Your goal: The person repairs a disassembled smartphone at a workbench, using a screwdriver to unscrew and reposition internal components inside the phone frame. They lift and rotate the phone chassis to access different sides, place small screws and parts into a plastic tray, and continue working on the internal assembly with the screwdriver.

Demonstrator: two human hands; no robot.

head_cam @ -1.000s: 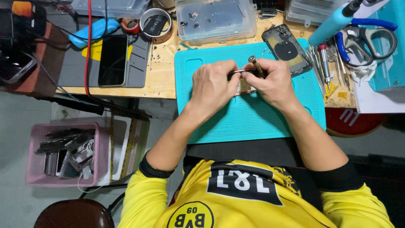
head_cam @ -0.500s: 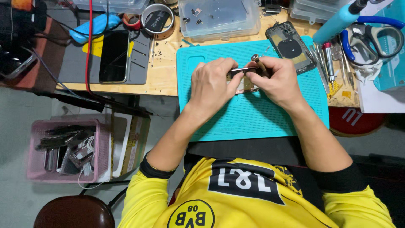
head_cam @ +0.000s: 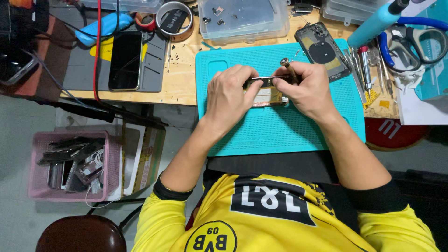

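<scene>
While it lies on the teal work mat (head_cam: 280, 135), the small phone part (head_cam: 267, 93) is pinched by the left hand (head_cam: 228, 95), fingers curled closed. Right hand (head_cam: 305, 88) grips a screwdriver (head_cam: 288, 70), tip at the part. Phone back housing (head_cam: 324, 50) lies just beyond.

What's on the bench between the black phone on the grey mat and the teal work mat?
In the head view, only bare wooden bench with small dark specks separates the black phone from the teal mat.
</scene>
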